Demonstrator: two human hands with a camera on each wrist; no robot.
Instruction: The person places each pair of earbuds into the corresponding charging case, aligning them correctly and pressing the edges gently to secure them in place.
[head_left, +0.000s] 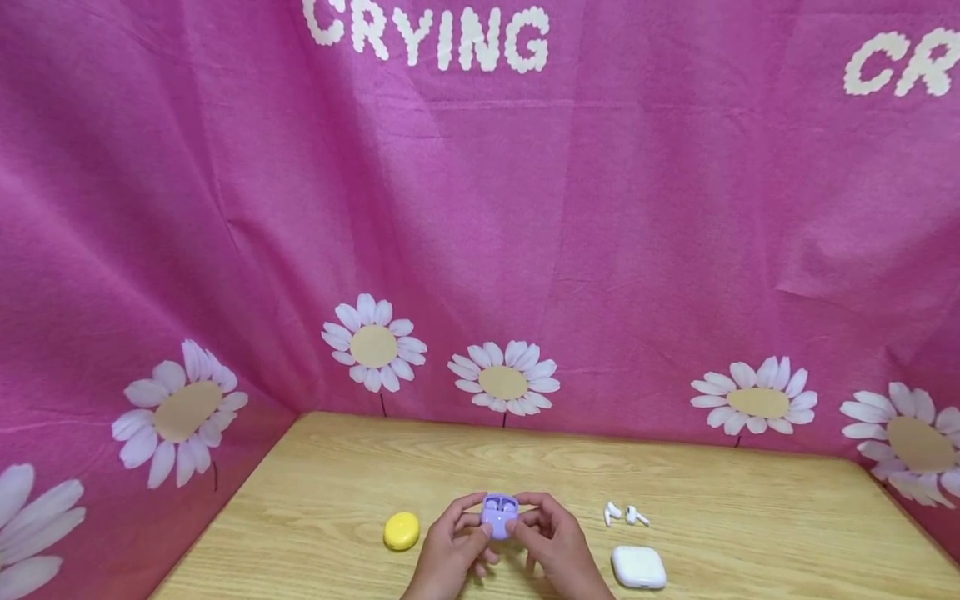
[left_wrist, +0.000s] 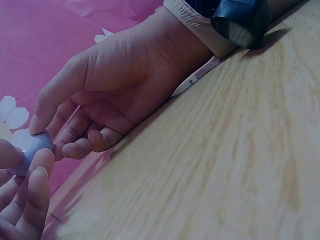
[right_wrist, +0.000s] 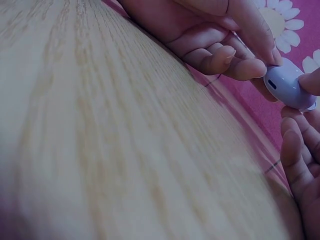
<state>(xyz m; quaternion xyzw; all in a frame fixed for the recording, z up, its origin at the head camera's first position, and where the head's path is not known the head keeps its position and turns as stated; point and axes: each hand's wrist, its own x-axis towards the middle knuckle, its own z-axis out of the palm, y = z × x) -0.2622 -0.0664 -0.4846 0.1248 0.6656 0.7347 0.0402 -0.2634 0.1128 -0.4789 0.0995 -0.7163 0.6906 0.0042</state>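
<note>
Both hands hold a glossy purple earbud case (head_left: 499, 527) near the middle of the table. Two earbud shapes show side by side in its upper part. My left hand (head_left: 450, 542) grips its left side, thumb on the front and index finger at the upper corner. On the opposite side, my right hand (head_left: 557, 543) pinches it likewise between thumb and fingers. A small dark slot marks the case (right_wrist: 282, 86) in the right wrist view. The left wrist view shows the right hand (left_wrist: 125, 80) with its thumb on the case (left_wrist: 35, 144).
A round yellow case (head_left: 402, 531) lies left of the hands. To the right are two loose white earbuds (head_left: 636, 516), with a white earbud case (head_left: 639, 567) nearer the front. A pink daisy-print cloth (head_left: 615, 250) hangs behind the wooden table (head_left: 345, 454).
</note>
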